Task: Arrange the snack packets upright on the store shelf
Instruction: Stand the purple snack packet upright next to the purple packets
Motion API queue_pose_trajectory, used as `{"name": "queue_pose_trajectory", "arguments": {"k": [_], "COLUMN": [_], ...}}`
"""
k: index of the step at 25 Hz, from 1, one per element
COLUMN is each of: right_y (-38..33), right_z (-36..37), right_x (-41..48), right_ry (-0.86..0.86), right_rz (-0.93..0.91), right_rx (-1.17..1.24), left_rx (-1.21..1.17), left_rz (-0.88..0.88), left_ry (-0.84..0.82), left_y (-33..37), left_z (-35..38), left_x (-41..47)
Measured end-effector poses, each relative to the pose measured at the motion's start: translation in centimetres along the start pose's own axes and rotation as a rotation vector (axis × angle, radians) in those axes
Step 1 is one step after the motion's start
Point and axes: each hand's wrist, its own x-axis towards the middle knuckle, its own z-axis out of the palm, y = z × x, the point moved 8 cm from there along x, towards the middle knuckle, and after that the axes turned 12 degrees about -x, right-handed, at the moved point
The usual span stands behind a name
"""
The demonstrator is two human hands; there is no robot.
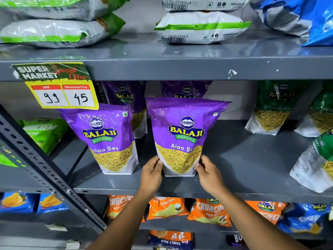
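Both hands, left hand (152, 173) and right hand (207, 170), pinch the purple packet (183, 136) low; released carelessly, its tall top could topple against the neighbouring packet (106, 139).

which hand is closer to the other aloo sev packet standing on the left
Left. The left hand grips the held packet's lower left edge, just right of the standing Aloo Sev packet. The right hand is on the held packet's far side.

Four purple Aloo Sev packets (182, 134) on the middle shelf (234, 159): two near, two far. Four white-and-green bags (200, 27) lying flat on the top shelf (180, 51). One yellow price tag (63, 91), two hands (152, 171).
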Motion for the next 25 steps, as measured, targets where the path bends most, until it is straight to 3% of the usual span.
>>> {"name": "queue_pose_trajectory", "arguments": {"k": [5, 9, 10, 12, 14, 19, 22, 25], "right_y": [0.2, 1.7, 2.6, 4.8, 7.6, 15.3, 20.2, 24.5], "right_z": [-0.1, -3.9, -5.7, -9.7, -14.0, -23.7, -28.4, -31.6], "right_x": [-0.4, -2.4, -3.2, -5.0, -6.8, -12.0, -12.2, -9.8], "right_ry": [-0.012, 0.108, 0.172, 0.318, 0.47, 0.672, 0.774, 0.681], "right_rz": [0.004, -0.025, -0.04, -0.043, -0.024, 0.125, 0.178, 0.329], "right_rx": [0.003, 0.049, 0.036, 0.021, 0.022, 0.008, 0.058, 0.086], "left_rx": [0.011, 0.129, 0.163, 0.22, 0.258, 0.151, -0.014, -0.126], "left_rz": [-0.026, 0.092, 0.183, 0.349, 0.405, 0.115, -0.109, -0.215], "left_ry": [0.032, 0.371, 0.385, 0.246, 0.018, -0.317, -0.332, -0.291], "left_y": [-0.5, 0.0, 0.8, 2.1, 1.7, -0.8, -1.4, -1.5], "left_z": [-0.3, -1.4, -0.2, 4.7, 10.8, 25.2, 31.8, 37.0], "left_x": [-0.2, -4.3, -6.4, -9.9, -11.6, -10.7, -9.9, -10.1]}}
